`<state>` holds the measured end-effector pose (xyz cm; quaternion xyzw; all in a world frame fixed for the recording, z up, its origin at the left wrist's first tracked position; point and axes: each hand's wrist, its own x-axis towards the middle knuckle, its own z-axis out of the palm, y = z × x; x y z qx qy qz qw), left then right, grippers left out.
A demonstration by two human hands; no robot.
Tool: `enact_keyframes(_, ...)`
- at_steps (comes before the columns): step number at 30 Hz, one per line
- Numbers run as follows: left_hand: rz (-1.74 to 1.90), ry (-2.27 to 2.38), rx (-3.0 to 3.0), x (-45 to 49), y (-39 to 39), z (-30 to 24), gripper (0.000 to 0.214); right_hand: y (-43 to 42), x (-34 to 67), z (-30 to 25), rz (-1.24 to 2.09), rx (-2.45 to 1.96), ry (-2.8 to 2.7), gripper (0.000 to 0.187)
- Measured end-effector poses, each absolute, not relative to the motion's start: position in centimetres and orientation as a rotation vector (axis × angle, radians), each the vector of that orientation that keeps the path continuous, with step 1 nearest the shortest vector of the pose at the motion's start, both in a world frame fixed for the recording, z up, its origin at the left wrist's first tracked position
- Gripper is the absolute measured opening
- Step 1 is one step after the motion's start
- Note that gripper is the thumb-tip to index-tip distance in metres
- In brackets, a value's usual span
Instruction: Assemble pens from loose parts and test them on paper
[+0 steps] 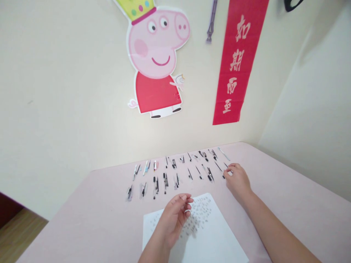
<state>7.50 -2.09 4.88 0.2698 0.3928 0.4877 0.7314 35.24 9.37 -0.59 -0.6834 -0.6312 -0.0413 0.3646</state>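
My right hand (238, 182) is at the right end of two rows of pen parts, its thumb and fingertips closed around a thin dark pen refill (226, 165). A small black piece (223, 177) lies beside those fingertips. Over the white sheet of paper (219, 244), my left hand (175, 217) hovers with loosely curled fingers, partly apart, and nothing visible in them. Small grey marks or bits (201, 210) cover the upper part of the sheet; I cannot tell which they are. The left hand and its shadow hide some of them.
Several pens and pen parts (165, 182) lie in two rows across the pink tabletop (104, 219). A pale blue pen (224, 153) lies at the back right. Behind the table, the wall carries a pig cutout (156, 91) and a red banner (233, 73).
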Motion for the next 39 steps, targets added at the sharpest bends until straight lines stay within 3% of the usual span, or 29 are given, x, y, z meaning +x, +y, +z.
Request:
enact_keyframes(4, 1.103, 0.865, 0.372, 9.1, -1.6, 2.6, 0.012, 7.1, 29.5, 0.1, 0.316, -1.382, -1.693, 0.009)
enact_keyframes(8, 1.144, 0.8, 0.469, 9.6, -1.6, 0.7, 0.027, 4.2, 23.8, 0.3, 0.585, -1.123, -1.831, 0.007)
enact_keyframes(13, 1.193, 0.679, 0.507, 9.7, -1.6, -0.2, 0.029, 2.4, 21.2, 0.4, 0.674, -1.073, -1.89, 0.01)
enact_keyframes(20, 1.263, 0.843, 0.211, 10.1, -1.2, 0.5, 0.009, 2.8, 22.9, 0.6, 0.71, -0.908, -1.959, 0.022)
enact_keyframes(24, 1.227, 0.967, 0.142, 9.0, -1.1, 1.8, 0.011, 5.4, 26.9, -0.1, 0.479, -1.173, -1.699, 0.015)
enact_keyframes(30, 1.212, 1.069, 0.152, 7.1, -0.6, 1.5, 0.012, 8.6, 36.3, -2.1, 0.046, -1.963, -1.419, 0.025)
enact_keyframes(34, 1.418, 0.978, 0.212, 6.5, -0.5, 0.3, 0.013, 8.7, 39.6, -2.8, 0.046, -2.305, -1.452, 0.034)
enact_keyframes(39, 1.46, 0.911, 0.219, 6.1, -0.9, -0.3, 0.013, 8.4, 39.5, -2.3, 0.111, -2.406, -1.543, 0.034)
